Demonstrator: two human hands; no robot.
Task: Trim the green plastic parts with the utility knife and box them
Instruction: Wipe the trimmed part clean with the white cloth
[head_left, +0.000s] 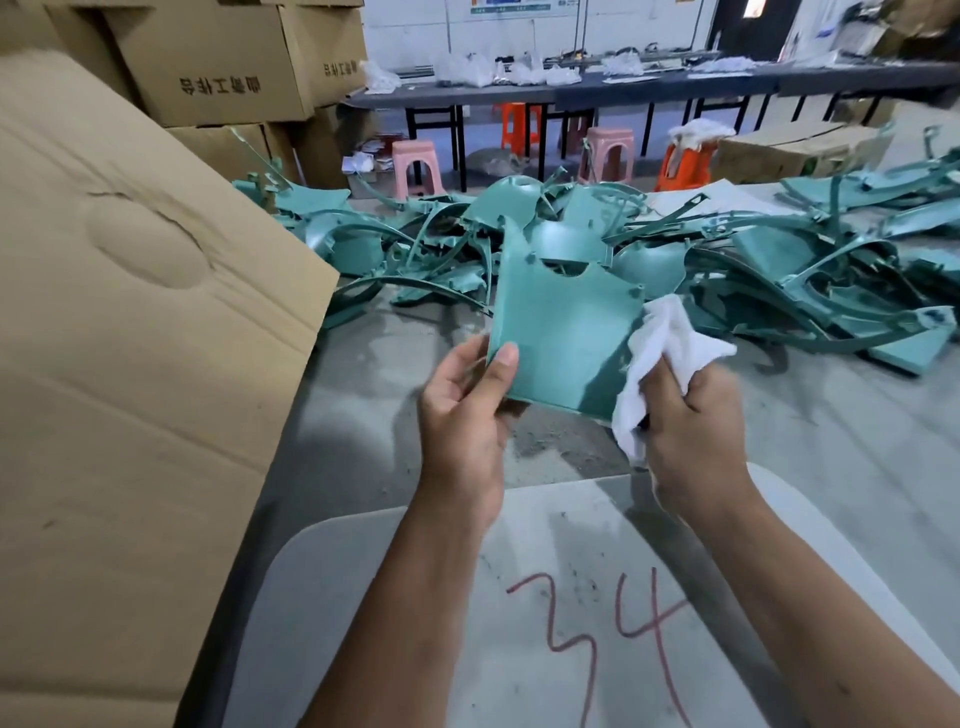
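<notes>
Red "34" (597, 618) on grey board (395, 597), green part (566, 332)

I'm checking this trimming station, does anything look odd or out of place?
Yes. The right hand holds a white cloth, not a knife, against the green part the left hand grips. No knife is visible.

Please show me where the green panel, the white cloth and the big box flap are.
green panel (563, 332), head view, flat middle face.
white cloth (670, 338), head view, upper folds.
box flap (130, 312), head view, middle.

A grey concrete floor (831, 447) carries a sprawling heap of green plastic parts (701, 260) from 11 to 2 o'clock. At 6 o'clock sits a pale surface (415, 597) marked "34" in red.
</notes>
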